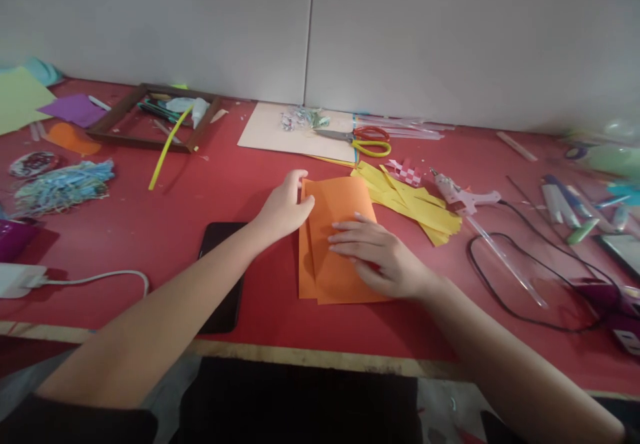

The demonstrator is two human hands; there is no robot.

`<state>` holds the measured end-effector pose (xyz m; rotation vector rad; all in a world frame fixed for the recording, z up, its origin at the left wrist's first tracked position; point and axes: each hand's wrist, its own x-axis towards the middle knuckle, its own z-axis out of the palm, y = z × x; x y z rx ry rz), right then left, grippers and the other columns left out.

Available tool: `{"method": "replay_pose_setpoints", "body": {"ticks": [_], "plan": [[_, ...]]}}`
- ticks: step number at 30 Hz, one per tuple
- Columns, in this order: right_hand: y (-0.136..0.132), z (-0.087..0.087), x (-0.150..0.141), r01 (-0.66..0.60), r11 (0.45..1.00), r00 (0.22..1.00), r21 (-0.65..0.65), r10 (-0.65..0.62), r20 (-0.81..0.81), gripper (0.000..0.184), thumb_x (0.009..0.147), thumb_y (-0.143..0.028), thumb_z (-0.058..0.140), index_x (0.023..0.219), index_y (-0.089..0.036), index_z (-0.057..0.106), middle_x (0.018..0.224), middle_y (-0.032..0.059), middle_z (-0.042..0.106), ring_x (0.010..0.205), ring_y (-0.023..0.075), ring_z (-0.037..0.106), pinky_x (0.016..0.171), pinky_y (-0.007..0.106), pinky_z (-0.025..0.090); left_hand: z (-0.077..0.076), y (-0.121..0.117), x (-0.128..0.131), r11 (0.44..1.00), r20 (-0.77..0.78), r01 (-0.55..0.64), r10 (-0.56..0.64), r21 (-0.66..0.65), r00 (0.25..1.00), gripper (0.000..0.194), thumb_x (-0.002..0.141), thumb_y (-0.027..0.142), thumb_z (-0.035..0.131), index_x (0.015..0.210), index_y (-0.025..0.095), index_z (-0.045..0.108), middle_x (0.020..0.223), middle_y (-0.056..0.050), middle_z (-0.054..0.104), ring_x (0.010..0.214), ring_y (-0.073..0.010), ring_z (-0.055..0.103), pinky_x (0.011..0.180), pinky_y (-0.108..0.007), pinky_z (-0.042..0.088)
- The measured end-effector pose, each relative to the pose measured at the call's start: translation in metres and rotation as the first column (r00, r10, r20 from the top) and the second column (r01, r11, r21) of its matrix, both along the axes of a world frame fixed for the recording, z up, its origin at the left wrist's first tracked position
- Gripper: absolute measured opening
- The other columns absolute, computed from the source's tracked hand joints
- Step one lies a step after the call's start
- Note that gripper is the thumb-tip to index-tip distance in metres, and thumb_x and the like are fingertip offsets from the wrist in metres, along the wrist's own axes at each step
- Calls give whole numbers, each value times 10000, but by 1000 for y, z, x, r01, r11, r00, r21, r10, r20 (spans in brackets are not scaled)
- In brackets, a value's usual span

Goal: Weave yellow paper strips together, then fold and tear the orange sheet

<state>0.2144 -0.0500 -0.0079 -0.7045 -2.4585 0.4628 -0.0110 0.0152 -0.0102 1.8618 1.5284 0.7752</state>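
Observation:
A sheet of orange paper (335, 277) lies folded over on the red table in front of me, its two layers offset at the left edge. My left hand (286, 205) is at the paper's upper left corner, thumb over the edge and apart from the index finger; its other fingers are partly hidden. On the paper's right half, my right hand (383, 254) rests flat with its fingers stretched out to the left. Under my left forearm, a black phone (223, 311) is partly covered.
Yellow paper strips (410, 204) and a pink glue gun (463, 194) with a looping black cord lie to the right. Scissors (373, 147) rest on a pale board (260, 131) behind. At the left are a brown frame (143, 141) and a blue yarn bundle (65, 187).

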Motion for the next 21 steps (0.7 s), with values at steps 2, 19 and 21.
{"method": "replay_pose_setpoints", "body": {"ticks": [2, 19, 21], "plan": [[-2, -2, -3, 30, 999, 999, 31, -29, -35, 419, 860, -96, 502, 1214, -241, 673, 1179, 87, 740, 1207, 243, 641, 1113, 533, 431, -6, -3, 2, 984, 47, -37, 30, 174, 998, 379, 893, 232, 521, 1264, 164, 484, 1294, -159, 592, 1029, -231, 632, 920, -400, 523], [-3, -4, 10, 158, 972, 987, -174, -148, 67, 626, 792, -199, 504, 1416, -223, 536, 1625, 85, 325, 1539, 365, 116, 1197, 657, 154, 13, 4, 11, 941, 751, -284, 321, -185, 577, 197, 837, 227, 511, 1033, 223, 490, 1148, -62, 638, 904, -146, 646, 689, -240, 514], [-4, -5, 6, 175, 974, 984, -146, -170, 45, 627, 782, -151, 499, 1404, -220, 541, 1607, 98, 358, 1540, 355, 131, 1198, 651, 175, 16, 8, 16, 907, 814, -313, 399, -282, 423, 203, 796, 202, 527, 994, 235, 494, 1109, -36, 647, 860, -128, 644, 649, -213, 494]]}}
